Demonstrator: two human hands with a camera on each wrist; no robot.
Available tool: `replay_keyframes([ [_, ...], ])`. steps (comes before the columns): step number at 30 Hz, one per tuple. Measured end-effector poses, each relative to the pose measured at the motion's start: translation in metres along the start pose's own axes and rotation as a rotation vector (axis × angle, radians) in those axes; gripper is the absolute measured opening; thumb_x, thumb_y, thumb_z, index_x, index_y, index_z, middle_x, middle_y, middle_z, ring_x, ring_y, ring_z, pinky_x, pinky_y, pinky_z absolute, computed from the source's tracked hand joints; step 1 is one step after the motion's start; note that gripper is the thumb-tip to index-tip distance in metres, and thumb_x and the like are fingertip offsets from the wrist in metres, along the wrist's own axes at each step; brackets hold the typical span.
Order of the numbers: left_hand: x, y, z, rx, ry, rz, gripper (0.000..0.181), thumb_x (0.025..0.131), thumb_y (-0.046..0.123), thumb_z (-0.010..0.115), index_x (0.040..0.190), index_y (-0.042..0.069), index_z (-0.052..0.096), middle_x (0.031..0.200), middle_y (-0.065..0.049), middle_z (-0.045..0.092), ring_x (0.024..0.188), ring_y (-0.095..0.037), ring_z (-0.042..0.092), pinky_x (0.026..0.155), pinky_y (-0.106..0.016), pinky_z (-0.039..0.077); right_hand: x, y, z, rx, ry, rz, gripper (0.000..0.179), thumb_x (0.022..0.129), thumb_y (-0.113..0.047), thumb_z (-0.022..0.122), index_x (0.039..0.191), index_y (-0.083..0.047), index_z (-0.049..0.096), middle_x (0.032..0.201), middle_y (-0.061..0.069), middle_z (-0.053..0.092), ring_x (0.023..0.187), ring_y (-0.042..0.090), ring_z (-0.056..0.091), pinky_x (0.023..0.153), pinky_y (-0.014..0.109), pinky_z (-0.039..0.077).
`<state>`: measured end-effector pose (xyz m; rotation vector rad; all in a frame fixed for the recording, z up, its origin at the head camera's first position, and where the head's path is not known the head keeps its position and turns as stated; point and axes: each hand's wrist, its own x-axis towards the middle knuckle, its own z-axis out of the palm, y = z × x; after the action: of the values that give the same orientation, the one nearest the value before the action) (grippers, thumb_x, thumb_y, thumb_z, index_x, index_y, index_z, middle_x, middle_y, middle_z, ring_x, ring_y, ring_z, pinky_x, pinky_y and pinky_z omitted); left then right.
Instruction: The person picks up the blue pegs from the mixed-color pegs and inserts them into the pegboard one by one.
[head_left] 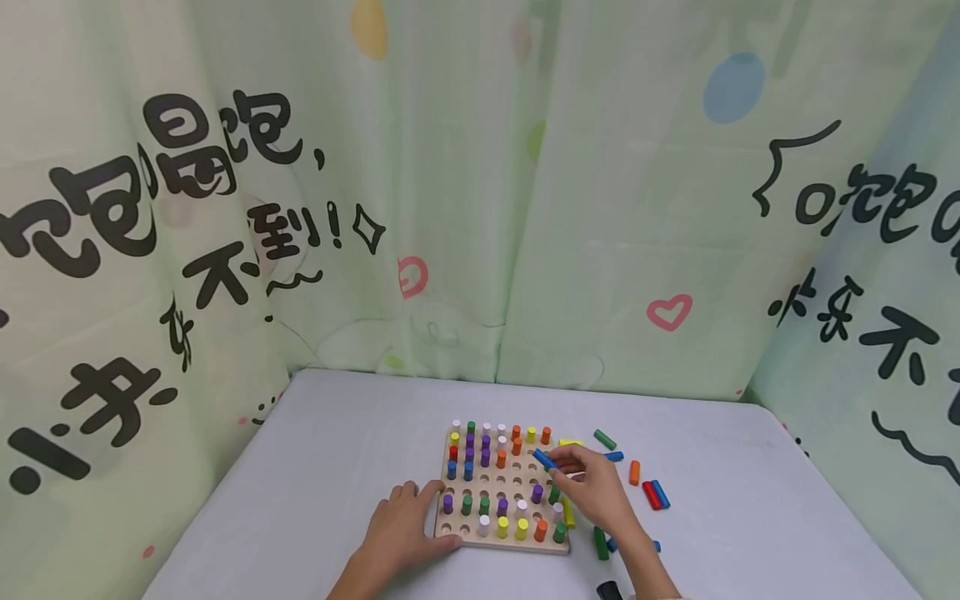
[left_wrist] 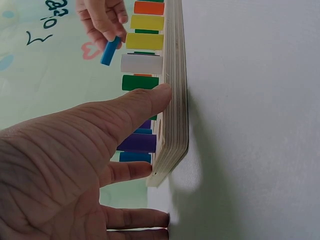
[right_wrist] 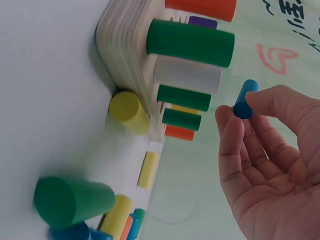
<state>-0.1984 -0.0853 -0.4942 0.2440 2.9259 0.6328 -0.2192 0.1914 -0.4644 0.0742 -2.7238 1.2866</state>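
My right hand (head_left: pixel 592 485) pinches a blue peg (head_left: pixel 544 459) between thumb and fingertips, tilted in the air above the right part of a wooden pegboard (head_left: pixel 510 479). In the right wrist view the blue peg (right_wrist: pixel 246 99) is apart from the board. My left hand (head_left: pixel 405 523) rests at the board's near left corner. Its thumb (left_wrist: pixel 145 100) touches the front edge and its index finger lies along the left side, both fairly straight. Coloured pegs stand upright in many holes, such as a purple peg (head_left: pixel 447 503) and a yellow peg (head_left: pixel 502 527); other holes are bare.
Loose pegs lie on the white table (head_left: pixel 337 450) right of the board, among them a green peg (head_left: pixel 604 439), an orange peg (head_left: pixel 634 472), a red peg (head_left: pixel 651 496) and a yellow peg (right_wrist: pixel 129 111) against the board's side. A black object (head_left: pixel 609 590) shows at the bottom edge.
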Motion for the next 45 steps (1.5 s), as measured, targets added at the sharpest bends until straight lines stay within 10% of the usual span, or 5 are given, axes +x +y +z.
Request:
replay_keyframes([
  [45, 0.0, -0.003, -0.001, 0.001, 0.006, 0.037, 0.079, 0.075, 0.058, 0.084, 0.134, 0.011, 0.061, 0.118, -0.02, 0.062, 0.107, -0.038, 0.058, 0.095, -0.061, 0.049, 0.006, -0.02, 0.045, 0.044, -0.133, -0.096, 0.011, 0.092, -0.006, 0.074, 0.103, -0.007, 0.073, 0.095, 0.001, 0.07, 0.082, 0.014, 0.061, 0.074, 0.024, 0.055],
])
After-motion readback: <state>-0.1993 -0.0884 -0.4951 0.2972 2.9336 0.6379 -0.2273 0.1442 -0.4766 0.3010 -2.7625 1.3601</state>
